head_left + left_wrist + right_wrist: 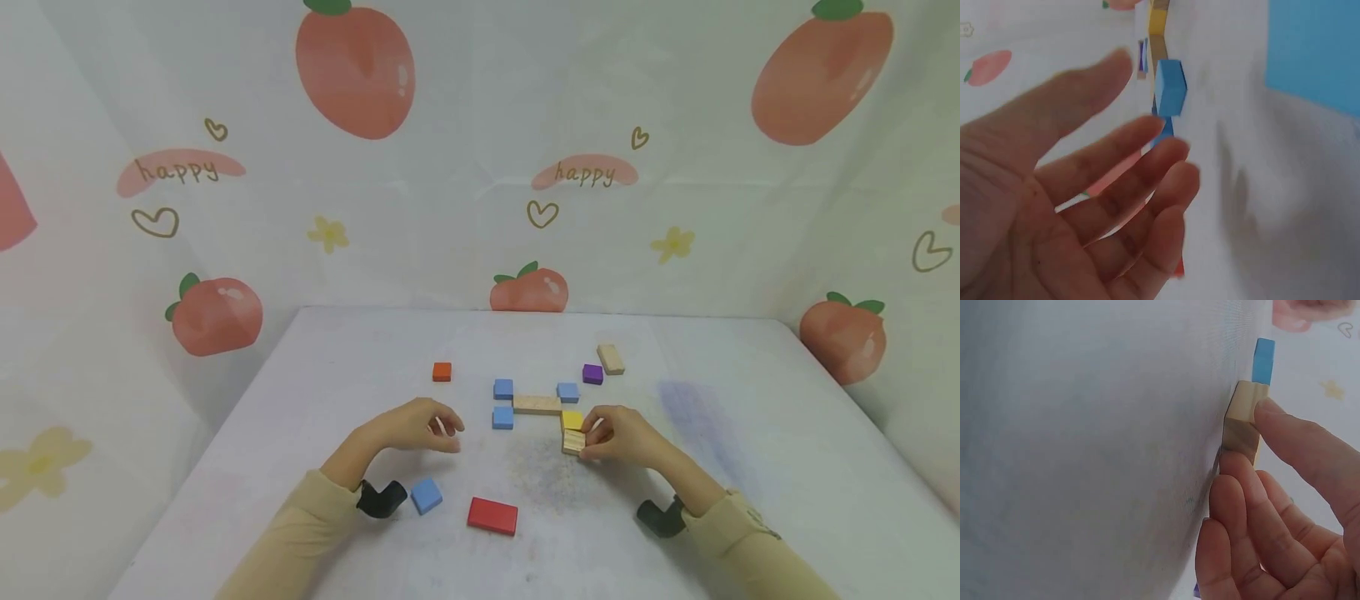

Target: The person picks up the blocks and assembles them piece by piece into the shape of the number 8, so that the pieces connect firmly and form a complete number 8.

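My right hand point(624, 435) pinches a plain wooden block point(573, 442) between thumb and fingers, right at the near side of a yellow block point(572, 420). In the right wrist view the thumb presses one side of that wooden block point(1244, 409). A long wooden block point(537, 405) lies between blue blocks point(503, 389) on its left and the yellow and blue blocks point(567, 392) on its right. My left hand point(420, 425) hovers left of this group, fingers loosely bent and holding nothing. Its palm and apart fingers point(1160, 187) show in the left wrist view.
Nearer me on the white table point(337, 567) lie a blue block point(426, 496) and a red rectangular block point(492, 516). Farther back are an orange block point(442, 372), a purple block point(592, 374) and another wooden block point(611, 359). A printed curtain point(450, 208) hangs behind the table.
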Motion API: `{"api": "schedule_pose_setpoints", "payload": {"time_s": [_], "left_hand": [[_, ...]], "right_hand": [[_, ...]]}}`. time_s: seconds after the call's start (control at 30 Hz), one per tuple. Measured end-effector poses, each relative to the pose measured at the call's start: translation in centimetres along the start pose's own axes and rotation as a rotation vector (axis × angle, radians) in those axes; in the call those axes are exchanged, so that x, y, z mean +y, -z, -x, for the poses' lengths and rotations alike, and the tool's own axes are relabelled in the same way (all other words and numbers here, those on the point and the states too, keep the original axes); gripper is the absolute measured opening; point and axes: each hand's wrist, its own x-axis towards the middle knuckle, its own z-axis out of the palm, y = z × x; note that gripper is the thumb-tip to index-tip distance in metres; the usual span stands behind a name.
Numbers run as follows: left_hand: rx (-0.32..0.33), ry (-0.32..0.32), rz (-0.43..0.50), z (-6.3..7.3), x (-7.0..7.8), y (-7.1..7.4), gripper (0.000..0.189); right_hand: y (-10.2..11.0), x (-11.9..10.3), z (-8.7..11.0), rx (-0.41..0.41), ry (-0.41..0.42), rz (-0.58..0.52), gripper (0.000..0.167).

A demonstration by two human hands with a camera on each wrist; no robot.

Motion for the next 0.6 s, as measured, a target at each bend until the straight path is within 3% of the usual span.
{"api": "schedule_pose_setpoints", "payload": {"time_s": [0.37, 0.6], "left_hand": [[-0.272, 0.019, 0.114, 2.1, -1.9, 0.6, 0.032], [-0.348, -0.043, 0.186, 2.4, -2.3, 0.3, 0.035]], "right_hand": [[0.0, -0.1, 0.0, -0.005, -0.013, -0.017, 0.031], [0.1, -0.1, 0.1, -0.01, -0.018, -0.028, 0.031]]}}
